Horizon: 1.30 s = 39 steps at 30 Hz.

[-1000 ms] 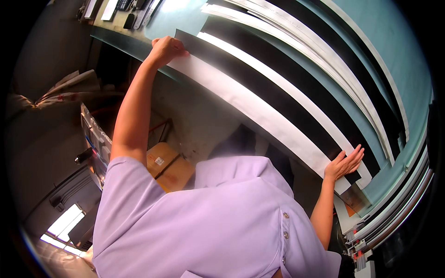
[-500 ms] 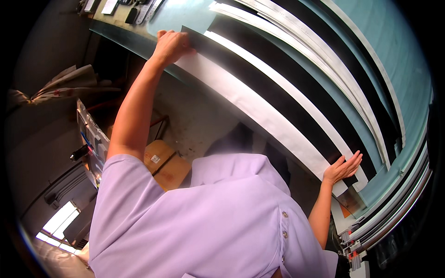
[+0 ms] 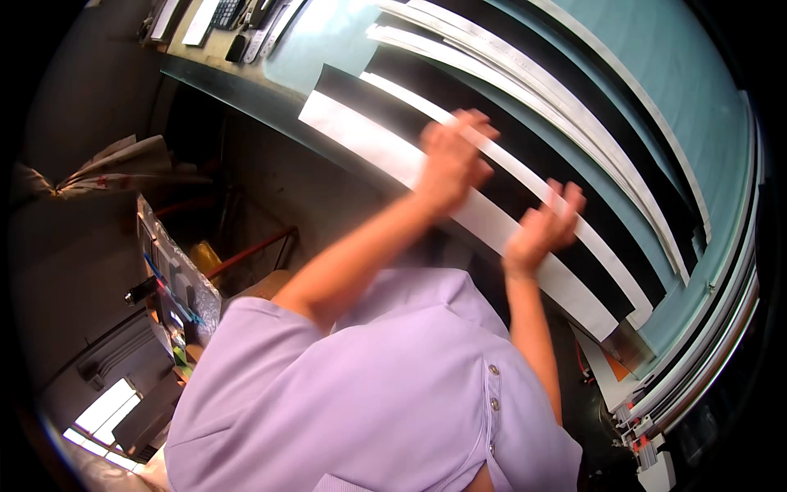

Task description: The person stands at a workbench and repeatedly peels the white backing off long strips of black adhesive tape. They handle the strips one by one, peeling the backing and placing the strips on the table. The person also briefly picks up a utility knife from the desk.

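Observation:
Long black and white strips of sheet material lie side by side on a glass-topped table. My left hand (image 3: 455, 164) is over the near black strip (image 3: 525, 205), its fingertips reaching the narrow white strip behind. It is blurred, with thumb and fingers apart. To its right, my right hand (image 3: 541, 230) hovers over or touches the same black strip, fingers spread and smeared. I cannot tell whether either palm presses down. The nearest white strip (image 3: 361, 139) runs along the table's front edge below both hands. A farther black strip (image 3: 602, 209) lies beyond the fingertips.
More white strips (image 3: 566, 107) are stacked farther back on the glass table (image 3: 705, 90). Metal rails (image 3: 705, 344) line the right end. A calculator (image 3: 227, 12) and small tools lie at the far left corner. A bundle of cloth or paper (image 3: 123, 164) is at the left.
My left hand has let go of the strip's far left end and moved right to the middle. My right hand has slid leftward from the right end. The hands are now close together.

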Each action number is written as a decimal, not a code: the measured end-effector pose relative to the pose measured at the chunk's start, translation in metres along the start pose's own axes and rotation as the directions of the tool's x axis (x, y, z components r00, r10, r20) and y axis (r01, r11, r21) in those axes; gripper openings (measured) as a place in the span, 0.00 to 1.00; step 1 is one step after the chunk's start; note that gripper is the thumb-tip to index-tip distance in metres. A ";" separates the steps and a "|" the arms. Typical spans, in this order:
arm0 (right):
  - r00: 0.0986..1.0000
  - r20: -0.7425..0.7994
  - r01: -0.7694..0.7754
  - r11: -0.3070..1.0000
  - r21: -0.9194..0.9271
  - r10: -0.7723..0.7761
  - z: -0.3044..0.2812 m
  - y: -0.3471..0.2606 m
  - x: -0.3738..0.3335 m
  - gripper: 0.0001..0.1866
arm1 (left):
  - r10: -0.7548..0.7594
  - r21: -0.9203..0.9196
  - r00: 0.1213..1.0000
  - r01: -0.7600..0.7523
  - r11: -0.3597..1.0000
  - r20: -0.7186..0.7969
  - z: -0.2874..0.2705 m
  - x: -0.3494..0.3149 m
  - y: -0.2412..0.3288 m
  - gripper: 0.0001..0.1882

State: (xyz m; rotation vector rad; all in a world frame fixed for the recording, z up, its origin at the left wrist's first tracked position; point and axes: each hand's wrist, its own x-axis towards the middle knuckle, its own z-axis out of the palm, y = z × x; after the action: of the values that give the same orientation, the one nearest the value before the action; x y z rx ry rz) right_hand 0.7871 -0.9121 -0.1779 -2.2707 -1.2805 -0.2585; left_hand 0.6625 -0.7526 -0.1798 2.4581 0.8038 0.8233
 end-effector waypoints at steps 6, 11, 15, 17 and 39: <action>0.978 0.177 -0.053 0.954 -0.294 0.109 0.012 0.021 -0.009 0.36 | -0.095 0.319 0.956 0.001 0.948 0.279 0.012 0.007 -0.020 0.44; 0.939 -0.044 -0.322 0.824 -0.466 0.342 -0.054 0.174 -0.080 0.35 | -0.185 0.467 0.966 0.081 0.881 0.182 -0.054 0.034 -0.121 0.44; 0.911 -0.091 -0.388 0.766 -0.512 0.401 -0.087 0.248 -0.112 0.36 | -0.147 0.548 0.986 0.079 0.833 0.081 -0.089 0.049 -0.196 0.43; 0.900 -0.100 -0.411 0.750 -0.518 0.424 -0.097 0.269 -0.118 0.35 | -0.136 0.535 0.990 0.105 0.838 0.020 -0.099 0.055 -0.217 0.42; 0.983 0.020 -0.181 0.982 -0.050 0.182 -0.129 0.212 -0.015 0.12 | 0.141 0.134 0.982 -0.158 0.978 0.123 -0.022 0.061 -0.046 0.16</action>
State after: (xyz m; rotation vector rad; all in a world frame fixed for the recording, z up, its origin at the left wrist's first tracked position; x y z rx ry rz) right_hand 0.9685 -1.0796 -0.1472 -2.4203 -1.0804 -0.1986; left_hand 0.6704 -0.6756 -0.1641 2.6928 0.6641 0.6911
